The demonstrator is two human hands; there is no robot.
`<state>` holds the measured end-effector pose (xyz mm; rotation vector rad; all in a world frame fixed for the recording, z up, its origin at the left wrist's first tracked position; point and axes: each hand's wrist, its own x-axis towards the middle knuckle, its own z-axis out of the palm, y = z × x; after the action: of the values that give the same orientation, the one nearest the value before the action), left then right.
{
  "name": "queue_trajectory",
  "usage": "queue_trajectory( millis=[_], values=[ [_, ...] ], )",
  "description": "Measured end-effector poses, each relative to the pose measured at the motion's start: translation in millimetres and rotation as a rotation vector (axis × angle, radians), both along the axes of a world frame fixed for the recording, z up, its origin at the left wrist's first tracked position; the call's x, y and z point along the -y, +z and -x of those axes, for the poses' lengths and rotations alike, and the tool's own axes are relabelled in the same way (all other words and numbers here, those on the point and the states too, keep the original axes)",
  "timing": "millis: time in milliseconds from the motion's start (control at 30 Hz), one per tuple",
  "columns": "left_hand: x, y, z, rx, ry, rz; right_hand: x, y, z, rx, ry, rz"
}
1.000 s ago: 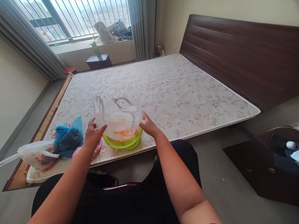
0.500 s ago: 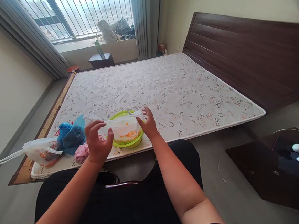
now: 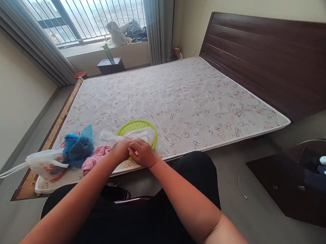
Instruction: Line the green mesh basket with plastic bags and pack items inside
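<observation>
Lime-green and latticed, the basket (image 3: 136,125) stands just behind the right hand (image 3: 144,154), whose curled fingers (image 3: 136,145) press against the left hand (image 3: 121,149). The left hand's fingers are hidden; whether either hand grips anything cannot be told. Half a second ago the hands were apart; now they meet, and the white plastic bag (image 3: 142,134) lies slumped in the basket, one end over its left rim, apparently let go. Left of the basket come pink cloth (image 3: 91,164), a blue bag (image 3: 78,150) and, farthest, an orange-printed bag (image 3: 46,163), its print unreadable. Beneath the basket, the mattress (image 3: 166,82) carries scattered black and orange letters, Z, O and R among them.
</observation>
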<state>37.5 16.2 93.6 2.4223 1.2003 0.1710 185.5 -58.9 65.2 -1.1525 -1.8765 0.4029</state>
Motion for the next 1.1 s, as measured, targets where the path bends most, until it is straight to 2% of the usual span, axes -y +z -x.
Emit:
queue_trajectory(
  millis=[100, 167, 267, 333, 467, 567, 633, 733, 800, 967, 1033, 1100],
  values=[
    [-2, 4.1, -3, -0.172, -0.127, -0.069, -8, -3, -5, -0.085, -0.063, 0.016],
    [1, 12.0, -6, -0.240, -0.136, -0.113, -17, -4, -17, -0.132, -0.095, 0.033],
    [12, 26.4, -12, -0.324, -0.214, -0.109, -26, -5, -32, -0.162, -0.082, 0.065],
    [21, 32.7, -18, -0.390, -0.266, -0.073, -28, -4, -37, -0.149, -0.049, 0.155],
    [32, 32.1, -22, -0.575, -0.223, -0.012, -24, 2, -43, 0.128, -0.023, 0.389],
    [32, 28.6, -18, -0.659, -0.154, 0.010, -19, 7, -50, 0.387, -0.147, 0.473],
    [30, 29.3, -14, -0.690, -0.119, 0.045, -17, 10, -56, 0.481, -0.244, 0.500],
    [29, 33.9, -7, -0.707, -0.064, 0.105, -15, 13, -65, 0.520, -0.359, 0.535],
    [30, 36.7, -2, -0.689, -0.033, 0.141, -14, 15, -71, 0.521, -0.383, 0.578],
    [33, 37.1, 16, -0.410, -0.022, 0.214, -6, 19, -83, 0.527, -0.340, 0.639],
    [35, 35.7, 23, -0.310, 0.027, 0.202, -3, 21, -85, 0.513, -0.346, 0.631],
    [38, 33.8, 27, -0.294, 0.113, 0.184, 0, 22, -86, 0.491, -0.364, 0.631]
  ],
)
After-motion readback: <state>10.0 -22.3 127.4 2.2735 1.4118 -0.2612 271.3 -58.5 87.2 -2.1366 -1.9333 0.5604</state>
